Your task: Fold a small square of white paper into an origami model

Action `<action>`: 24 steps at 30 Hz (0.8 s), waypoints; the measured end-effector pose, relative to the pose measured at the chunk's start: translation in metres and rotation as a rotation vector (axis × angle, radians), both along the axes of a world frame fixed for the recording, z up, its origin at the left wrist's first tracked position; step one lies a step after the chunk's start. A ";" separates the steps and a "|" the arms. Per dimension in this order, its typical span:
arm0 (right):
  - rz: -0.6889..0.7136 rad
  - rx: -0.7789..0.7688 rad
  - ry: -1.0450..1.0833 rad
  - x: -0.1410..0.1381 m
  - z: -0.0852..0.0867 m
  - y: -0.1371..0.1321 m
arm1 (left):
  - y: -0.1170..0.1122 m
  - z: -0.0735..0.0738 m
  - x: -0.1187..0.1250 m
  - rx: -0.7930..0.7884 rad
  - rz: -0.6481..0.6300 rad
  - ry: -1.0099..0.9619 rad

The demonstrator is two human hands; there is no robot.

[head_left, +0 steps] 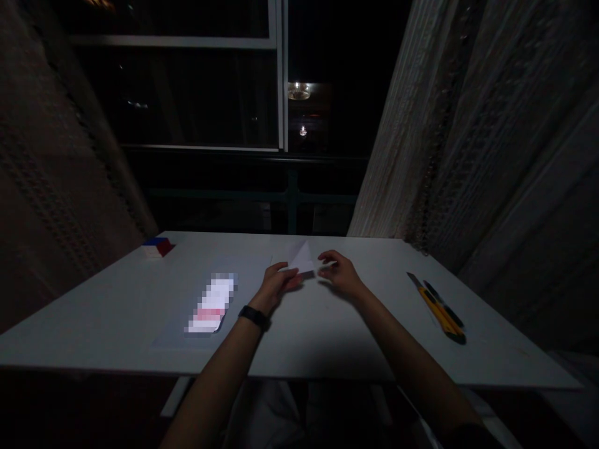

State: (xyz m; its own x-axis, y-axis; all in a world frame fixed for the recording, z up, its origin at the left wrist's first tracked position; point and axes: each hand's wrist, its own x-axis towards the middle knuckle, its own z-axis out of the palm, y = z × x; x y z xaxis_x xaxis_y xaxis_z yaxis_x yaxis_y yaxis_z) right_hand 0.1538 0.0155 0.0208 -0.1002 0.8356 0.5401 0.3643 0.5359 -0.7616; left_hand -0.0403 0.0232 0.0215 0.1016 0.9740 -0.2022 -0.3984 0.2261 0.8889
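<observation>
A folded piece of white paper (301,257) with a pointed top is held over the middle of the table. My left hand (276,284), with a dark band on its wrist, grips the paper at its lower left, thumb on the near side. Just right of the paper is my right hand (340,273), its fingers curved and apart, with a small gap to the paper and nothing visible in it. Dim light hides the exact folds.
On the white table (299,343), a lit, pixelated phone (213,304) lies left. A colored cube (158,247) sits far left. At right lie a yellow utility knife (437,308) and a dark pen (443,304). Curtains (393,125) flank the window behind.
</observation>
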 end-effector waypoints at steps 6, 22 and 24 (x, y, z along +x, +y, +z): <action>-0.084 0.355 -0.490 -0.018 -0.004 -0.010 | -0.004 0.001 0.000 0.052 -0.204 0.079; -0.070 0.194 -0.544 -0.008 0.000 -0.007 | -0.011 -0.005 0.005 1.043 -0.024 1.070; -0.044 0.178 -0.527 -0.007 0.000 -0.006 | -0.012 -0.005 0.006 1.012 -0.051 1.048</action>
